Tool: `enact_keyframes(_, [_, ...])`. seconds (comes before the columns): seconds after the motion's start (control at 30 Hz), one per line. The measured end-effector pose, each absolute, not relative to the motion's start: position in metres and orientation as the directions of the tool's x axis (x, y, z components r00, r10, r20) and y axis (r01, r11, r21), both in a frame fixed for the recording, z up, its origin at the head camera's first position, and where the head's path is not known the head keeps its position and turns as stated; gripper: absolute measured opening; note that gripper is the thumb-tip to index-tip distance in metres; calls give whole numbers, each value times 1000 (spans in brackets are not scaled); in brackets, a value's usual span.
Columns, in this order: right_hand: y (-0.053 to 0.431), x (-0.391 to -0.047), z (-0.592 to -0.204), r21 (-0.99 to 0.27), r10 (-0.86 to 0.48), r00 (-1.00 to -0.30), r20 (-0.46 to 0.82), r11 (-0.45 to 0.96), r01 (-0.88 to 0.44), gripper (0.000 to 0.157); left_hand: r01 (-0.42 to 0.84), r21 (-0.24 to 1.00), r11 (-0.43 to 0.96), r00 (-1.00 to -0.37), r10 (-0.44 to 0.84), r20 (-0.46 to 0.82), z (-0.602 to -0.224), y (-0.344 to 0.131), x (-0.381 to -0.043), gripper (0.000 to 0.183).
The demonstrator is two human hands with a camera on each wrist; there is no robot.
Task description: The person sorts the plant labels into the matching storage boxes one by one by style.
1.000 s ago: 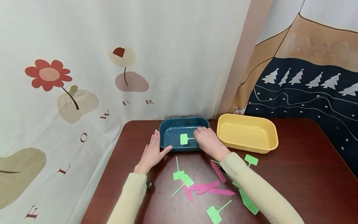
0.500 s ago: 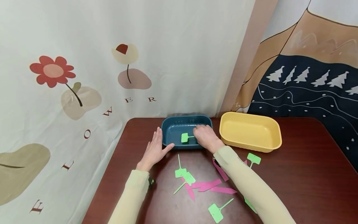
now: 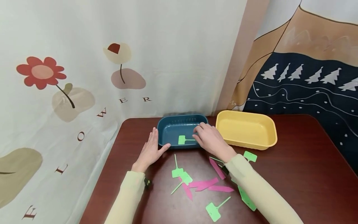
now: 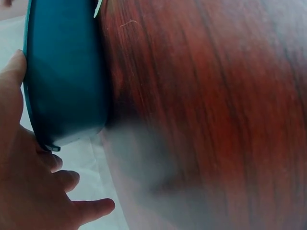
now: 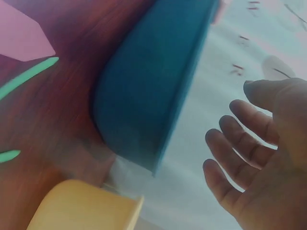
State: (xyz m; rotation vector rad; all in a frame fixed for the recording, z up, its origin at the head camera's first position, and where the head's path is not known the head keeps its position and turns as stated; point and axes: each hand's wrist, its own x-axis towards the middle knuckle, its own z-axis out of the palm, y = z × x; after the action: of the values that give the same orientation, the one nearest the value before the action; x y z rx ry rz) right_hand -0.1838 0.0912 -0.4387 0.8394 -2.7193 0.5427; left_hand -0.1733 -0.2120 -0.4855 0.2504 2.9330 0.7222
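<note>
From where I stand, dark-red capital letters on the white cloth (image 3: 173, 46) spell FLOWER. Widely spaced, they climb in a curve: F (image 3: 29, 212) lowest at the left, then L (image 3: 61, 169), O (image 3: 78, 137), W (image 3: 102, 112), E (image 3: 123, 100), and finally R (image 3: 146, 99), just above the table's (image 3: 302, 149) back edge.

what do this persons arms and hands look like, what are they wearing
The left sleeve and right sleeve are long, pale yellow and plain-looking. Near the end of each shows a small dark object, a left one and a right one, too small to make out. The left grip and right grip are human hands without gloves.
</note>
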Motion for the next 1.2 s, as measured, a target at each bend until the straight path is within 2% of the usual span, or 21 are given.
enact_keyframes(0.23, [129,-153,-428,-409,-419,-856,304,754,-515,22,137,469,873,-980,189,-65,-487,-215,-175,110])
enact_keyframes(0.37, [158,-136,-430,-444,-379,-876,298,757,-479,21,150,495,856,-976,209,-66,-484,-213,-177,109])
enact_keyframes(0.57, [196,-114,-441,-406,-362,-881,305,788,-464,21,141,505,851,-973,214,-89,-482,-211,-175,109])
enact_keyframes(0.8, [227,-94,-456,-359,-292,-917,271,853,-378,20,135,503,854,-975,206,-89,-481,-209,-173,111])
enact_keyframes(1.03, [235,-79,-465,-365,-239,-946,220,879,-307,18,137,513,847,-977,202,-74,-480,-203,-175,113])
enact_keyframes(1.2, [229,-75,-472,-353,-262,-935,238,874,-335,15,154,493,856,-976,210,-59,-481,-197,-175,111])
